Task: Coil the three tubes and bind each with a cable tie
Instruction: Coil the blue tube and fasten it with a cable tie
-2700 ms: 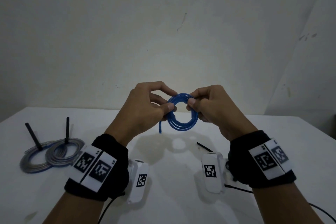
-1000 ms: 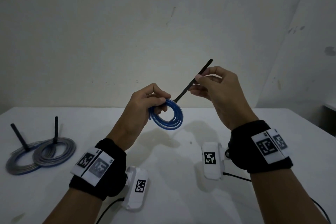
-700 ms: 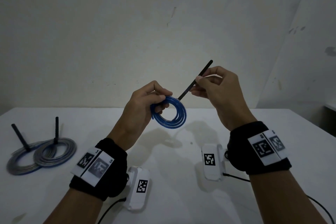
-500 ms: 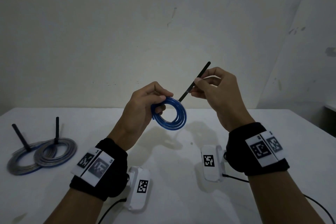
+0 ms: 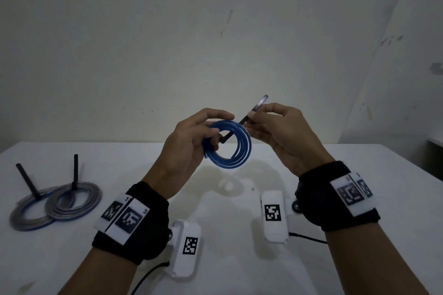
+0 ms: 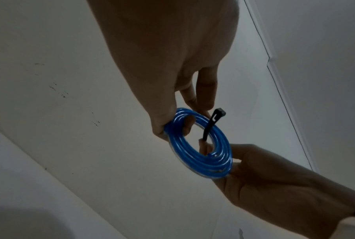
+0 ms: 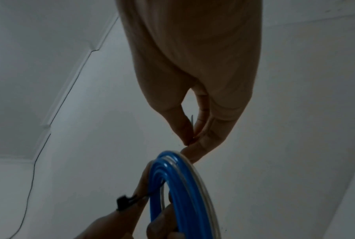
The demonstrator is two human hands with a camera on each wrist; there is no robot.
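My left hand (image 5: 203, 130) holds a coiled blue tube (image 5: 236, 153) up in the air, thumb and fingers pinching its left side; the same blue tube (image 6: 201, 145) fills the left wrist view. My right hand (image 5: 260, 120) pinches a black cable tie (image 5: 244, 120) that passes through the coil's hole. The tie's head (image 6: 219, 113) pokes out on the left hand's side. In the right wrist view the blue tube (image 7: 180, 186) is seen edge-on, with the tie's head (image 7: 123, 202) beside it.
Two grey coiled tubes (image 5: 55, 206), each with a black cable tie standing up from it, lie on the white table (image 5: 239, 258) at the left. A bare wall stands behind the table. Black cables run from the wrist units.
The right hand brought the cable tie down and left and fed it through the coil. The left hand still holds the blue coil, now turned more face-on.
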